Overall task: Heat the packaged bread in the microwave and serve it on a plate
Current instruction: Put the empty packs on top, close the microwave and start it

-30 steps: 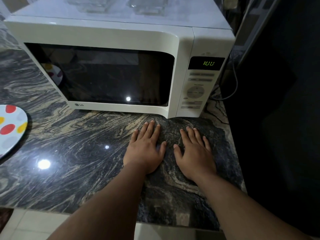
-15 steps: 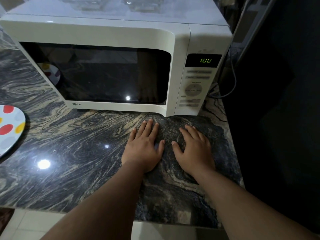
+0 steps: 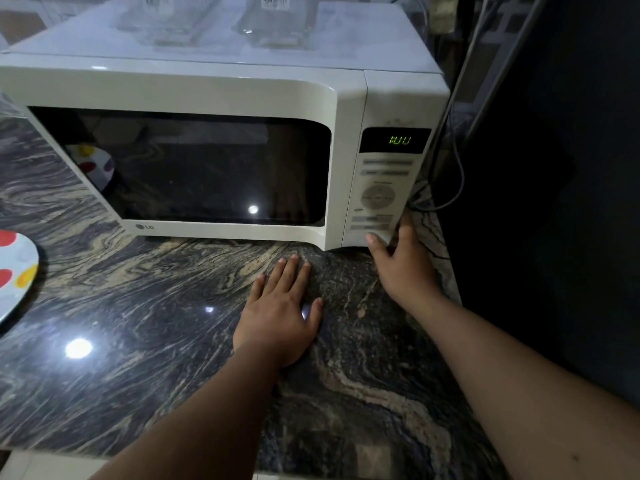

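A white microwave (image 3: 221,95) stands at the back of the marble counter (image 3: 145,306), its door closed and its dark window hiding the inside. The green display (image 3: 400,140) is lit. My left hand (image 3: 280,313) lies flat on the counter in front of the door, fingers apart. My right hand (image 3: 403,261) is at the lower right corner of the control panel (image 3: 379,195), thumb touching the bottom button area, fingers wrapped around the side. A white plate with coloured spots (image 3: 15,271) sits at the left edge. No bread is visible.
Clear plastic containers (image 3: 277,19) rest on top of the microwave. A grey power cable (image 3: 457,174) loops behind its right side. A dark wall or appliance (image 3: 554,202) borders the counter on the right. The counter's front edge (image 3: 138,455) runs below my arms.
My right hand has lifted off the counter and moved up-right to the microwave's lower control panel. The left hand stays flat. The view has moved closer.
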